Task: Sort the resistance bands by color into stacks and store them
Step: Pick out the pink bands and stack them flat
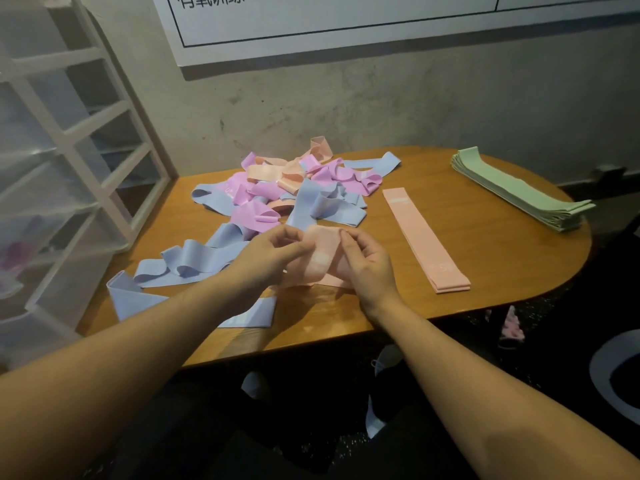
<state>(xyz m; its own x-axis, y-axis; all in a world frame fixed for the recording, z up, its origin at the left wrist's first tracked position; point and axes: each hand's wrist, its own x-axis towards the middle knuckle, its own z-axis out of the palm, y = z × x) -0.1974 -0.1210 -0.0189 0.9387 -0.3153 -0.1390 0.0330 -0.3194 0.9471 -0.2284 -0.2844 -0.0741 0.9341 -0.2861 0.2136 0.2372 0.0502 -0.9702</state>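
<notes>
Both hands, left hand (273, 252) and right hand (367, 261), pinch one peach band (323, 254), its stack (427, 239) lying lengthwise at three o'clock, nearer the right.

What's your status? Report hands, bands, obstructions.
Left hand and right hand both pinching one peach band. Peach stack started, green stack done. Mixed pile unsorted. Nothing blocking.

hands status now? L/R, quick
Left hand: gripping the peach band by its left edge.
Right hand: pinching the same peach band by its right edge.
</notes>
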